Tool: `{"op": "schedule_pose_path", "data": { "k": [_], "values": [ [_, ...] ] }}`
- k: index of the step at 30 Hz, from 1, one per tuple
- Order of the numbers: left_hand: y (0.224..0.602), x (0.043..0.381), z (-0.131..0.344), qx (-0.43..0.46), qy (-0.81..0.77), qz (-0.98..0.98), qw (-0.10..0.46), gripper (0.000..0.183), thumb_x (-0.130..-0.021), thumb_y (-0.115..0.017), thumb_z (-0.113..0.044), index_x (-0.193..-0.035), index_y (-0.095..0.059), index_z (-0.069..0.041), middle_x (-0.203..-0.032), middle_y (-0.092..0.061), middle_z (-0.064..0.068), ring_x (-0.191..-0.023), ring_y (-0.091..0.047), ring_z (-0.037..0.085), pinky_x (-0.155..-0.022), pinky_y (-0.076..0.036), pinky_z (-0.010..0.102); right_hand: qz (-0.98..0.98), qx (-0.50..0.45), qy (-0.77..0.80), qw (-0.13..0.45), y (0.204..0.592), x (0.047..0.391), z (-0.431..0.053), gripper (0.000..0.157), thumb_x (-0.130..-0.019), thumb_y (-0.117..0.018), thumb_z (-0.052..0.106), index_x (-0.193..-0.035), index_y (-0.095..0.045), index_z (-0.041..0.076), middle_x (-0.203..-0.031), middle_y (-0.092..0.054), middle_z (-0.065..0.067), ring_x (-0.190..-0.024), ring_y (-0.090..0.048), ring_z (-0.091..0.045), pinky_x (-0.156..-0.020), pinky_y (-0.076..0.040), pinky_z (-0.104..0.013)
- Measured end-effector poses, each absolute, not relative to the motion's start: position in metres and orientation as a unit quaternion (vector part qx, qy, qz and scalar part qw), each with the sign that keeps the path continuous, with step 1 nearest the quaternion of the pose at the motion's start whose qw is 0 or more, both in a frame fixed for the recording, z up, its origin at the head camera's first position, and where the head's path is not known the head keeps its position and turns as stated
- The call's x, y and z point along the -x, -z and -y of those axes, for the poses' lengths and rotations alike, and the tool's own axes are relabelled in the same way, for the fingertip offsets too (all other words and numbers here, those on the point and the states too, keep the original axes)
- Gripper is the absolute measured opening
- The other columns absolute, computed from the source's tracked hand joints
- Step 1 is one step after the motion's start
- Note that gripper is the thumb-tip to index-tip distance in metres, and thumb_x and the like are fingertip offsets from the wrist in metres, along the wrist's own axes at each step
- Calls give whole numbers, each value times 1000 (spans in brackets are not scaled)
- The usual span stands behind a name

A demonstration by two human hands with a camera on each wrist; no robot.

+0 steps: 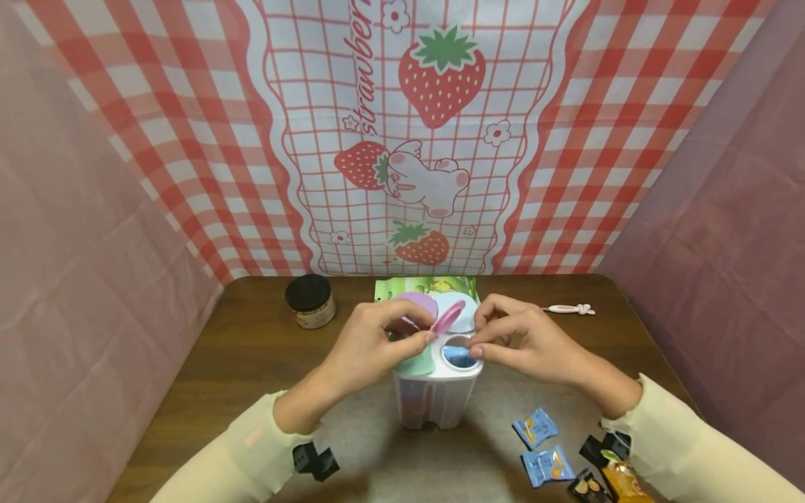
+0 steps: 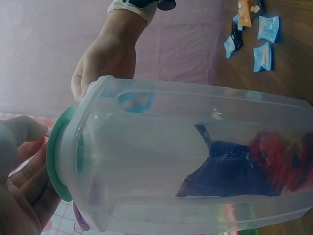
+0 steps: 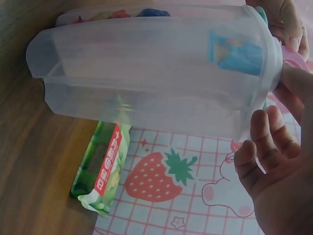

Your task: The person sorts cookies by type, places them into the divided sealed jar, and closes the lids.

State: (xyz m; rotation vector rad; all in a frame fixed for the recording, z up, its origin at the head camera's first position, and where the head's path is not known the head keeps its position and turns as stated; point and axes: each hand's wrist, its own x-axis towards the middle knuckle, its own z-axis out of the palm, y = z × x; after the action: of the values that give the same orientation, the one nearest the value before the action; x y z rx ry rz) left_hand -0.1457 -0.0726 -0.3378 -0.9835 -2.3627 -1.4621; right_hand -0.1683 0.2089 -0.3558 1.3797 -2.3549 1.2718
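Observation:
A translucent storage container (image 1: pixel 434 402) with a white top stands upright, its round openings fitted with coloured lids. My left hand (image 1: pixel 377 339) pinches the raised pink lid (image 1: pixel 448 318) between thumb and fingers. Beneath that lid, a small blue snack packet (image 1: pixel 459 355) sits inside the round opening. The right hand (image 1: pixel 525 339) has thumb and forefinger at the opening's rim, pinching the packet's edge. Through the wall, the right wrist view shows the blue packet (image 3: pixel 237 54) high in its compartment. A dark blue packet (image 2: pixel 227 169) and red packets (image 2: pixel 281 161) lie low in another compartment.
Two blue packets (image 1: pixel 546 466) lie on the table at front right, near an orange packet (image 1: pixel 624 482) and a black one (image 1: pixel 590 487). A black-lidded jar (image 1: pixel 311 302) stands back left. Behind the container is a green package (image 1: pixel 428 284); a white-handled utensil (image 1: pixel 569 309) lies back right.

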Motion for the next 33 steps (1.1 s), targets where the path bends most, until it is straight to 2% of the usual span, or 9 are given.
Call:
{"op": "schedule_pose_path", "data": {
  "k": [12, 19, 25, 33],
  "values": [
    [336, 145, 72, 332, 490, 800, 99, 11, -89, -78, -11, -100, -77, -14, -97, -77, -3, -83, -72, 6, -73, -62, 25, 802, -481, -349, 61, 347, 163, -210, 19, -91, -78, 12, -100, -79, 29, -106, -56, 8, -88, -56, -7, -67, -55, -25],
    [337, 144, 71, 330, 486, 803, 103, 11, -89, -78, -11, -100, -77, -14, -96, -77, -4, -81, -71, 5, -72, -62, 25, 825, -464, -320, 42, 345, 159, -212, 14, -93, -78, 21, -102, -79, 31, -108, -53, 11, -90, -55, -7, -70, -54, -25],
    [339, 144, 72, 332, 487, 801, 104, 11, -89, -78, -11, -100, -77, -14, -96, -77, -4, -81, -71, 5, -71, -62, 25, 820, -464, -333, 39, 348, 157, -210, 17, -94, -76, 18, -107, -79, 28, -109, -54, 10, -90, -57, -8, -70, -56, -24],
    [339, 145, 72, 333, 489, 799, 105, 11, -89, -78, -11, -100, -77, -14, -96, -77, -4, -80, -71, 5, -71, -62, 24, 817, -456, -351, 39, 347, 157, -214, 15, -94, -76, 16, -104, -77, 28, -111, -56, 9, -92, -58, -7, -71, -56, -25]
  ]
}}
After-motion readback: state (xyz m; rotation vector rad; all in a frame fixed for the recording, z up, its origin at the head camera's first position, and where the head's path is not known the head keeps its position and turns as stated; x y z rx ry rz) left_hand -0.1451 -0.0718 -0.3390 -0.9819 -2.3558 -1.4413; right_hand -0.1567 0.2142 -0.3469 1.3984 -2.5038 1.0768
